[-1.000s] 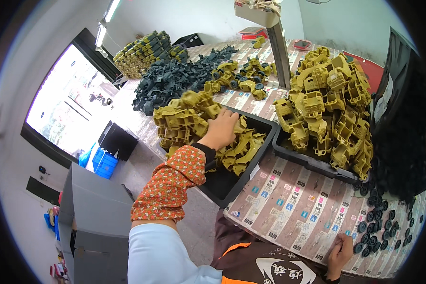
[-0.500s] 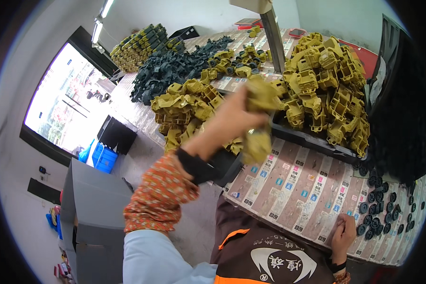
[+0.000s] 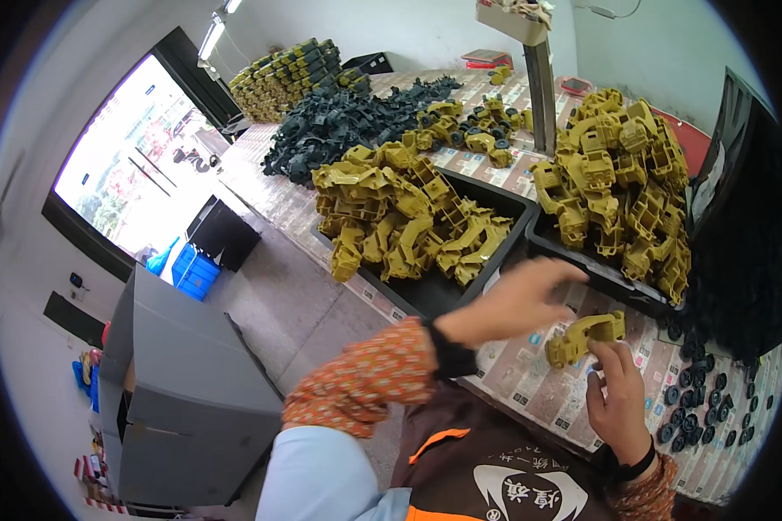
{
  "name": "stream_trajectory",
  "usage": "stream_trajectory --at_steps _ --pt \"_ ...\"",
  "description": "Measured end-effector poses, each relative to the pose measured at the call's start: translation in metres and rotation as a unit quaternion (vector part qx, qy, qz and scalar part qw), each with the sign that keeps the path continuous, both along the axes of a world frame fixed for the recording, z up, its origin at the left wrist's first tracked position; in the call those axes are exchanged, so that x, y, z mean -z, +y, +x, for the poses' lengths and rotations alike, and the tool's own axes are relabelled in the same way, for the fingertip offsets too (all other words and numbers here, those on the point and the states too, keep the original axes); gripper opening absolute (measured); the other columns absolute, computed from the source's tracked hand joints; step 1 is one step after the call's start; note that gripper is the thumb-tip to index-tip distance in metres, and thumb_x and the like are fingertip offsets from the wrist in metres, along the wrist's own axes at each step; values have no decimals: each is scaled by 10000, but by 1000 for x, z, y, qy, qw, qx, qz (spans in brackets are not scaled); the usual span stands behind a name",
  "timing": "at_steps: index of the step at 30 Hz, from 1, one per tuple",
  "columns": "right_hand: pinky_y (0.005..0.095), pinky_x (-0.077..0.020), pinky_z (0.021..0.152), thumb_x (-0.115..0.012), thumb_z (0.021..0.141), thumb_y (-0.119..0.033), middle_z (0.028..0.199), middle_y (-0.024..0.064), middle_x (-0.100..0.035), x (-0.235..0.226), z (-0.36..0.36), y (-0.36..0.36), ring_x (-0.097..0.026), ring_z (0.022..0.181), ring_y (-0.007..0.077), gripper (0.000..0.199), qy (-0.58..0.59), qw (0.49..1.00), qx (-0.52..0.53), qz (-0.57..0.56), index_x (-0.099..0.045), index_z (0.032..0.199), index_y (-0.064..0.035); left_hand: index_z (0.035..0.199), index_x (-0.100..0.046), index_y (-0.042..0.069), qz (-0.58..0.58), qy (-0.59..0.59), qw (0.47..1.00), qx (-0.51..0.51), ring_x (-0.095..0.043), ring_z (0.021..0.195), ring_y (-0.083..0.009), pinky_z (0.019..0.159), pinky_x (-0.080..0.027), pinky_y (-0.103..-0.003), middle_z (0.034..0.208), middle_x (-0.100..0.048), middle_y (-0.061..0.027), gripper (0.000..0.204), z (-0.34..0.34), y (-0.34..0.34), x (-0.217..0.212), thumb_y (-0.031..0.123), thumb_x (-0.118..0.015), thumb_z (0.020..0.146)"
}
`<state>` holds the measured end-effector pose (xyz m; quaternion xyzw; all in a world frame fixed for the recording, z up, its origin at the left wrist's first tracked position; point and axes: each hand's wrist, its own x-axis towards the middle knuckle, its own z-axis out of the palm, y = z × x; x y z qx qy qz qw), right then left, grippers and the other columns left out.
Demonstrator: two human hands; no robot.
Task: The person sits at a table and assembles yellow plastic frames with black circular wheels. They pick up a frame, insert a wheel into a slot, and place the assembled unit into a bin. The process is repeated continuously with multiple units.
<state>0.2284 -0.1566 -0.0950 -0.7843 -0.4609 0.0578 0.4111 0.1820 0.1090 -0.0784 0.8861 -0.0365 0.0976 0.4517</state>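
My left hand [image 3: 520, 300] reaches over the table edge, slightly blurred, fingers stretched out and apart, with nothing in it. Just to its right is a yellow plastic toy vehicle shell [image 3: 586, 337], which seems to rest on the table. My right hand [image 3: 619, 398] is beside that shell, thumb and fingers apart. One fingertip touches or nearly touches the shell's near edge. Beyond my left hand, a black tray [image 3: 526, 213] holds a heap of similar yellow shells [image 3: 400, 213]. A second black tray [image 3: 599, 285] to its right carries a taller heap [image 3: 613, 174].
Small black wheels [image 3: 691, 408] lie loose at the right. Dark plastic parts [image 3: 339, 122] and stacked yellow-and-dark pieces [image 3: 287, 78] fill the far left. Wheeled yellow pieces [image 3: 469, 130] lie near an upright post [image 3: 540, 100]. A grey box [image 3: 187, 391] stands left of the table.
My left hand has come down and right from the left tray, letting go of the yellow shell it carried. A shell now lies by my right hand, which has risen from the table edge.
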Motion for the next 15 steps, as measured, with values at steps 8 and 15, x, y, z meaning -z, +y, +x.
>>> stream_trajectory --at_steps 8,15 --pt "520 -344 1188 -895 741 -394 1631 380 -134 -61 26 192 -305 1450 578 1154 -109 977 -185 20 -222 1649 -164 1593 -219 61 214 -97 840 -489 -394 1430 -375 1221 -278 -466 1546 -392 -213 1078 -165 303 -77 405 -867 803" --pt "636 -164 1229 -809 653 -795 1670 369 96 -49 80 398 23 1523 616 1392 -56 976 -187 -92 -19 1681 -288 1648 -37 23 -5 96 905 -415 -182 1572 -381 1269 -192 -463 1695 -162 -252 1209 -177 379 -24 712 -677 887"
